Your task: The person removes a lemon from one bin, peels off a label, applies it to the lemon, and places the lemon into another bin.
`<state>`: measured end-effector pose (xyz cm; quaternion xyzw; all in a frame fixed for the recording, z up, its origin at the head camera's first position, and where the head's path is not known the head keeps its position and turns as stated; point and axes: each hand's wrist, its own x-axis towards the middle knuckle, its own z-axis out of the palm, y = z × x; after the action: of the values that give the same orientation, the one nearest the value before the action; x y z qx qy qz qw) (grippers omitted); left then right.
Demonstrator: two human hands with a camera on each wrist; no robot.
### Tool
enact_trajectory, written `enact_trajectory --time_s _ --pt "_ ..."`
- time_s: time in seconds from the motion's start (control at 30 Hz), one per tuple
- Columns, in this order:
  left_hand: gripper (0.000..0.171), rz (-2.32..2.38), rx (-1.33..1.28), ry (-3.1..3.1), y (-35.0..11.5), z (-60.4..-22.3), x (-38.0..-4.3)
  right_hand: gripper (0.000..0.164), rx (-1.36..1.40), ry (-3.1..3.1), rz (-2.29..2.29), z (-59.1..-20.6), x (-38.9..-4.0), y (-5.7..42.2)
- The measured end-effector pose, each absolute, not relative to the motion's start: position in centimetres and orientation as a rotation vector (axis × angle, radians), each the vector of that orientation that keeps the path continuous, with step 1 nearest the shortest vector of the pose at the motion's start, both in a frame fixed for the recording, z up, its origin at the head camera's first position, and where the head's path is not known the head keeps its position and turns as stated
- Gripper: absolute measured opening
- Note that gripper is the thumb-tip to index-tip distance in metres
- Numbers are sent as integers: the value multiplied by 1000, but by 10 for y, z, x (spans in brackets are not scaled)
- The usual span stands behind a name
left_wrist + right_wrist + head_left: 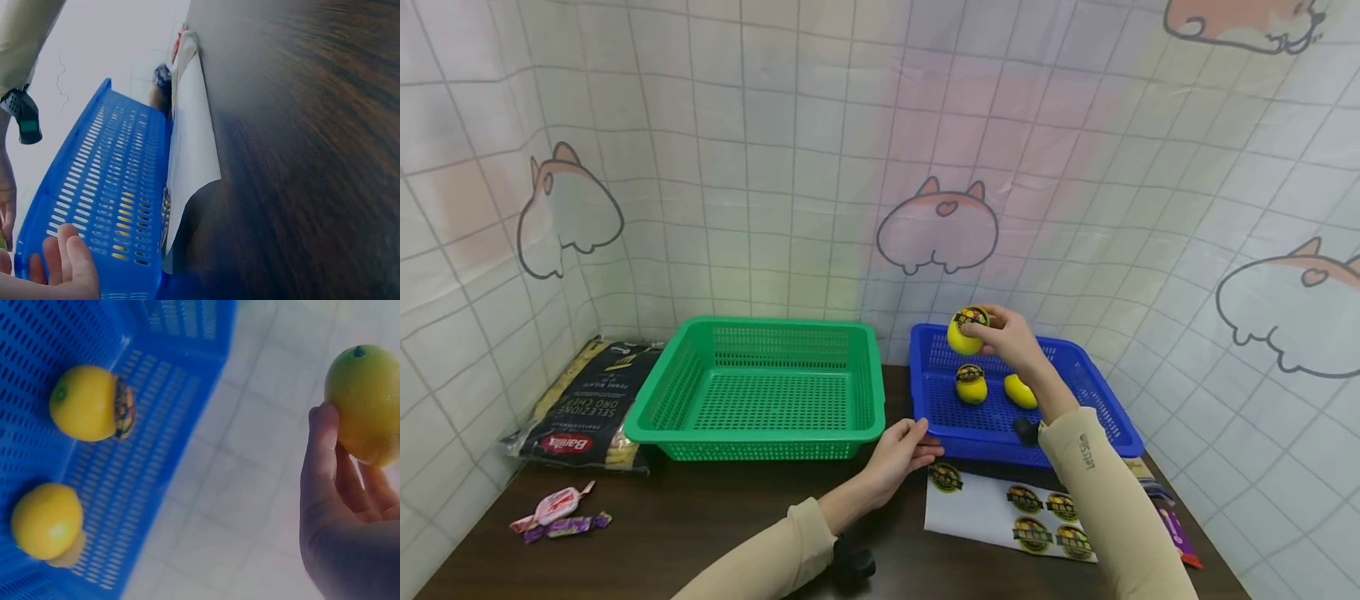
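Note:
My right hand (pixel 1011 340) pinches a yellow lemon (pixel 962 340) between thumb and fingers, raised over the back left of the blue basket (pixel 985 448). A round dark label (pixel 974 316) shows on that lemon by the thumb. Inside the basket lie a lemon with a dark label (pixel 972 390) and another lemon (pixel 1018 392), partly hidden by my right wrist. My left hand (pixel 897 457) is at the basket's front left corner, its fingers extended and holding nothing; whether they touch the rim I cannot tell. A white label sheet (pixel 973 510) lies in front of the basket.
Left of the blue basket stands a green basket (pixel 752 435). Beyond it lie a dark pasta bag (pixel 587 408), a pink wrapped candy (pixel 557 505) and a purple one (pixel 568 526). A purple packet (pixel 1180 537) is at the right edge. Patterned curtains (pixel 805 167) enclose the table.

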<state>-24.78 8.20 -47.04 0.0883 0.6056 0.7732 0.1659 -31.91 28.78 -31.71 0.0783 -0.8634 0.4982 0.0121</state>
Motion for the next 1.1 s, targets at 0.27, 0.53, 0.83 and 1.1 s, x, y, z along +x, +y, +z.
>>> enact_trajectory --time_s 0.27,0.53,0.83,1.1 --pt "24 2261 295 1721 89 -481 -250 70 -50 -2571 1752 -335 -344 314" --pt "24 2257 293 1700 86 -482 -255 80 -221 -2523 1775 -346 -353 326" --pt "25 2269 328 1754 80 -485 -260 79 -314 -2553 1714 -355 -365 327" --pt "23 2270 318 1746 85 -485 -258 75 -428 -2570 1665 -367 -367 335"
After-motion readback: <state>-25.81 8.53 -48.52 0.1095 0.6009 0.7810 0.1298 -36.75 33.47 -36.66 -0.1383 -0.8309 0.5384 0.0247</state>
